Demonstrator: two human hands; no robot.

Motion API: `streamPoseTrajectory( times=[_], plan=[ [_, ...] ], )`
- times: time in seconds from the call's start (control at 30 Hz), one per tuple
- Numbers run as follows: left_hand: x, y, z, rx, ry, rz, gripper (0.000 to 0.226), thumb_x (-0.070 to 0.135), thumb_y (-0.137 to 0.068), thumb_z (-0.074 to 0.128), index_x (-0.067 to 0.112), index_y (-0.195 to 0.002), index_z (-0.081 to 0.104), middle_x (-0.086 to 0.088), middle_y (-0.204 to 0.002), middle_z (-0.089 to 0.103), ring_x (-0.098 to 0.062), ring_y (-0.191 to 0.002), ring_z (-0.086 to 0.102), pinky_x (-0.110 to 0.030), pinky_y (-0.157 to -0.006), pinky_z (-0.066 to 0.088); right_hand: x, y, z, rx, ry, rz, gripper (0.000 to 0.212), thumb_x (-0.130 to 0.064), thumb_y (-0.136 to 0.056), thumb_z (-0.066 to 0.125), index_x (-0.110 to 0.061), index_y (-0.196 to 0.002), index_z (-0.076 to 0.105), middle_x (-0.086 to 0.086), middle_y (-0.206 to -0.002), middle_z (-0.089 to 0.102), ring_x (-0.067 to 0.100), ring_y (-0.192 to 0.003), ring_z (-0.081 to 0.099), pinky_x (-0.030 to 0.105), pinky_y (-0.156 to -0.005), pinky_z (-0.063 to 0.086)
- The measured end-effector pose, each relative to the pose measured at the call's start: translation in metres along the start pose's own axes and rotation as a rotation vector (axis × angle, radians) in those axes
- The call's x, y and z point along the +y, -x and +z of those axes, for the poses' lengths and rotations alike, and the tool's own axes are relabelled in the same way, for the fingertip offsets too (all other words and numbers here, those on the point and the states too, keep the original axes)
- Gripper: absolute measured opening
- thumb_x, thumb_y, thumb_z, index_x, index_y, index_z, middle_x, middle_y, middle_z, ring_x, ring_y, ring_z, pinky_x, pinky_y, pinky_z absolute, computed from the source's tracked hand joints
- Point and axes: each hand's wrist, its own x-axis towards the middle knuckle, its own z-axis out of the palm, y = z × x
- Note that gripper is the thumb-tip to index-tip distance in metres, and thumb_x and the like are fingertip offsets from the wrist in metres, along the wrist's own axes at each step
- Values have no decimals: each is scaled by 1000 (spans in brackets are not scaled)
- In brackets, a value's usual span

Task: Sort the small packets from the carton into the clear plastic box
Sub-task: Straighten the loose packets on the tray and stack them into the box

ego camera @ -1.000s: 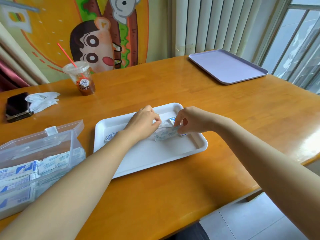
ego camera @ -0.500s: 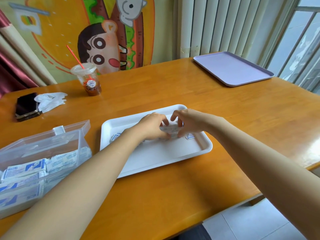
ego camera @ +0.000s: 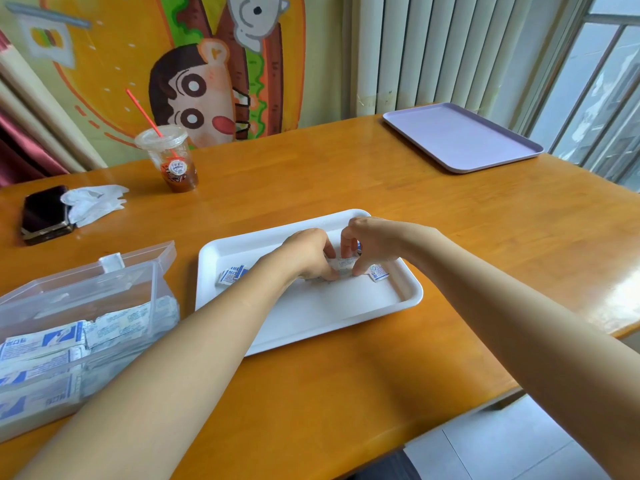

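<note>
Left hand (ego camera: 306,252), right hand (ego camera: 372,242) drawn closer; curled fingers of both pinch small white-blue packets (ego camera: 343,265) into stack on white rectangular tray (ego camera: 329,306); boxing likely next.

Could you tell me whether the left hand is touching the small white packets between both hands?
Touching. The head view shows the left hand pinching the small white packets, fingers curled onto them.

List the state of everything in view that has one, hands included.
Box: lid open, packets inside.
White tray: flat on the table, loose packets lying on it either side of the hands.
Held packets: pinched between both hands, low over the white tray.
Left hand: grips the held packets.
Right hand: pinches the held packets.
Cup: upright, lidded, straw in.
Phone: lying flat, dark.
</note>
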Motion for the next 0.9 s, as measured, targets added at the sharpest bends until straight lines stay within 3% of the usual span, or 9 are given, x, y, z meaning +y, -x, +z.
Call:
streamPoseTrajectory(
  times=[0.17,0.37,0.5,0.63,0.8,0.9],
  plan=[
    [2,3,2,-40,62,-27,36,23,-77,74,16,-110,63,-7,-86,67,-19,-61,60,-22,-53,46,2,1,2,9,-74,5,39,-18,-76,76,-19,-110,58,-8,-89,54,15,-85,52,25,-71,42],
    [8,4,2,-47,91,-51,32,16,-76,71,12,-107,65,-5,-81,63,-24,-70,63,-25,-57,50,5,0,7,36,-60,10,52,-21,-75,77,-24,-121,53,-1,-104,43,18,-93,51,30,-78,46],
    [8,7,2,-16,119,-27,27,15,-76,72,18,-101,62,-9,-99,66,-26,-78,66,-31,-63,55,6,3,8,93,-32,-17,39,-23,-75,77,-22,-111,62,-1,-105,39,17,-91,47,28,-72,40],
    [0,14,-4,98,172,11,32,15,-76,72,23,-105,61,2,-90,59,-18,-73,58,-23,-58,45,7,5,11,237,-69,-67,24,-18,-74,75,-16,-96,66,-1,-96,62,15,-81,52,22,-58,36],
    [-12,27,-10,212,174,4,13,17,-75,73,25,-84,70,6,-74,59,-16,-64,53,-23,-52,36,2,6,14,287,-112,-61,15,-16,-74,72,-17,-88,66,0,-90,68,15,-76,57,29,-65,46],
    [-20,35,-5,282,257,-20,12,15,-76,71,24,-84,70,1,-82,63,-15,-55,50,-18,-44,33,1,8,19,305,-123,-53,13,-16,-75,71,-18,-86,65,-1,-89,68,16,-76,58,29,-65,47]
  ],
)
